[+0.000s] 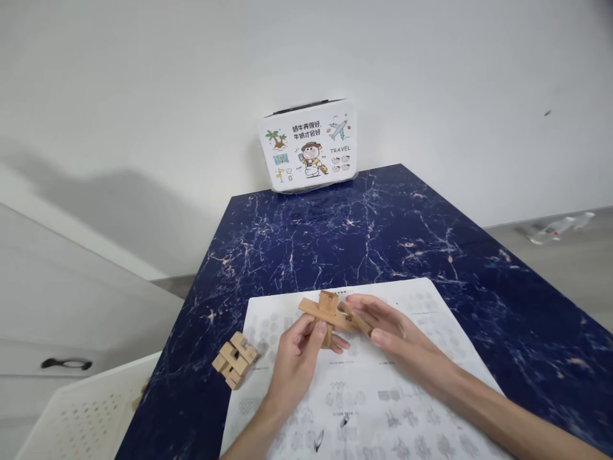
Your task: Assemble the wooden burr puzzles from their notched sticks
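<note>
Over the printed sheet, my left hand (302, 345) pinches a few crossed wooden puzzle pieces (326, 308), thumb in front and fingers beneath. One piece lies slantwise, with a blockier one standing across it. My right hand (390, 322) grips a separate wooden puzzle stick (357, 319) between thumb and fingers, close to the right end of the crossed pieces. Whether the stick touches them I cannot tell. Left of my left hand, an interlocked wooden block puzzle (235, 359) rests at the sheet's left edge.
The white sheet (438, 332) carries printed diagrams and lies on a blue marbled table (335, 236). A white cartoon-printed case (287, 169) leans on the wall at the table's far end. Below left stands a white perforated basket (90, 409) beside a white drawer front (48, 306).
</note>
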Motion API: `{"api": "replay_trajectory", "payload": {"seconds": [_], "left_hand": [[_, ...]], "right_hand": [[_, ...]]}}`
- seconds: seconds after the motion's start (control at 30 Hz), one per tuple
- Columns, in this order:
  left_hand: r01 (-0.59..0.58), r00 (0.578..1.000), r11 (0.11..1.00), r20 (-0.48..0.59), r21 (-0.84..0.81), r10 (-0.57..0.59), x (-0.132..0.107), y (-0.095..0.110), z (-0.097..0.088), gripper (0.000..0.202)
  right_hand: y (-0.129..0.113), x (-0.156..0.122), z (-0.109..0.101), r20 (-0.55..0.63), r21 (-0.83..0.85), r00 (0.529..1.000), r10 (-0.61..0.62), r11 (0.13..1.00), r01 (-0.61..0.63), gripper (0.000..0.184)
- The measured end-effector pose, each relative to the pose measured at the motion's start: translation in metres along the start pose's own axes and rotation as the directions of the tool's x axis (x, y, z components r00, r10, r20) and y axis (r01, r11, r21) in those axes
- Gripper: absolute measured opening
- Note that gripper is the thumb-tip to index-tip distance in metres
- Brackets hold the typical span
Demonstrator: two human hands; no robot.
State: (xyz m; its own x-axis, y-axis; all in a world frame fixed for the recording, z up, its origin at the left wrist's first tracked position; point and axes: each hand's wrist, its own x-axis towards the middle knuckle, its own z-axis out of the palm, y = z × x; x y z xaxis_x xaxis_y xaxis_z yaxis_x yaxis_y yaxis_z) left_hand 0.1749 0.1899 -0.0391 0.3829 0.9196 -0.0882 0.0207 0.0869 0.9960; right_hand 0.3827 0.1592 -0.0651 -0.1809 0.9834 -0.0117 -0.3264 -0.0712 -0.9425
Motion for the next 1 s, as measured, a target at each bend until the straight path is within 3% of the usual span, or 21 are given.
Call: {"api": "replay_trajectory", "payload": {"seconds": [0.3,0.57,0.83,1.0], "left_hand": [[-0.047,0.998,0.996,-0.041,0.082,0.051,-0.003,-0.001,0.001,0.038],[-0.059,0.996,0.996,-0.068,0.07,0.064,-0.003,-0.003,0.001,0.035],[-0.033,0.998,0.999,-0.044,0.042,0.035,-0.002,-0.004,0.002,0.034],[-0.045,0.999,0.989,0.019,0.139,0.043,-0.004,-0.006,0.003,0.029]], "right_hand": [[-0.006,0.0,0.005,0.101,-0.028,0.995,0.009,1.0,-0.006,0.074],[-0.002,-0.001,0.006,0.09,-0.112,0.996,-0.008,0.993,0.019,0.083],[0.001,0.001,0.004,0.128,-0.021,0.991,-0.026,0.999,0.029,0.083],[0.005,-0.001,0.005,0.105,-0.028,0.994,-0.021,0.999,0.024,0.082]]}}
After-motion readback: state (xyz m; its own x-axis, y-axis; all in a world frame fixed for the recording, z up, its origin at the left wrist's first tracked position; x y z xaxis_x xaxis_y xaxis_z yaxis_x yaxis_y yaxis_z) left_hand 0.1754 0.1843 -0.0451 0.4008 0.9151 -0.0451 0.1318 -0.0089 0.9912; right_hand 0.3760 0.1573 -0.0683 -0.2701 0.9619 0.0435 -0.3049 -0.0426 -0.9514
